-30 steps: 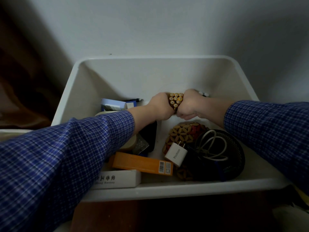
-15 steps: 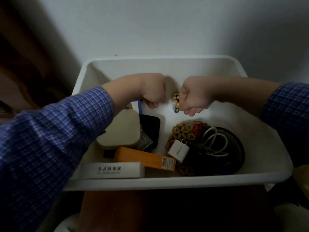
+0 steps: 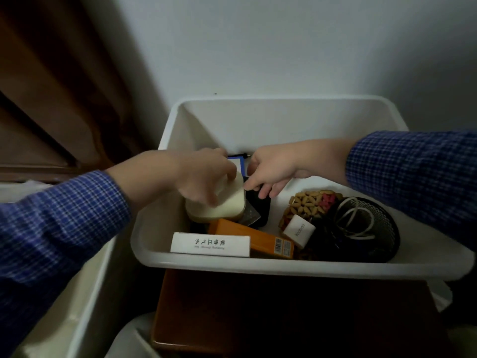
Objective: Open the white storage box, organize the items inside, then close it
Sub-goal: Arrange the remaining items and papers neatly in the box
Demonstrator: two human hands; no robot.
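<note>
- left hand [image 3: 204,177] at centre frame, grip curled over the cream case [image 3: 222,202]: probably light, rigid, smooth; best taken by its edges
- right hand [image 3: 268,174] just right of it, fingers loose, holding nothing, above the black pouch [image 3: 258,208]
- white storage box [image 3: 284,104] lidless, centre-right

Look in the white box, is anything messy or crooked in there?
Yes. The orange box lies slanted, one end tucked behind the white carton. The white charger plug leans tilted against the black mesh cup, which lies on its side with a white cable coiled inside. Nothing looks spilled or broken.
</note>
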